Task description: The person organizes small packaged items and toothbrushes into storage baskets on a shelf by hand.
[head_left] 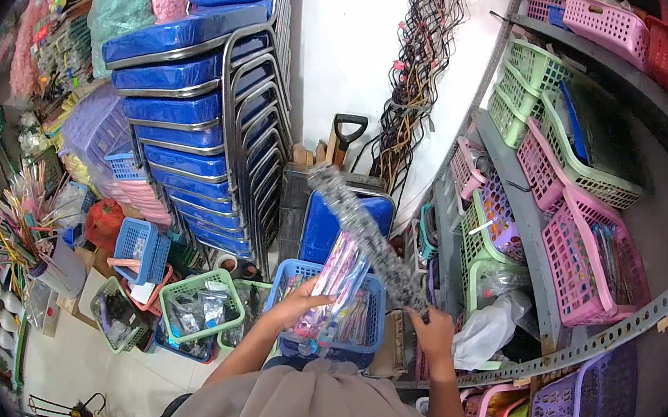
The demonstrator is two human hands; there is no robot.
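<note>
My left hand [300,302] is closed round a bundle of clear packets [335,287] with pink, purple and blue contents, held above a blue basket [378,316]. My right hand [433,333] grips the lower end of a long grey-and-white mottled duster-like stick [364,232]. The stick slants up and left, passing behind or beside the packets' top. More packets [353,319] stand inside the blue basket, partly hidden by the bundle.
Stacked blue chairs [187,122] rise at the left of the white wall. Shelves with pink baskets [591,262] and green baskets line the right. A green basket of silvery packets [202,306] sits left of the blue basket. A shovel handle [348,132] stands behind.
</note>
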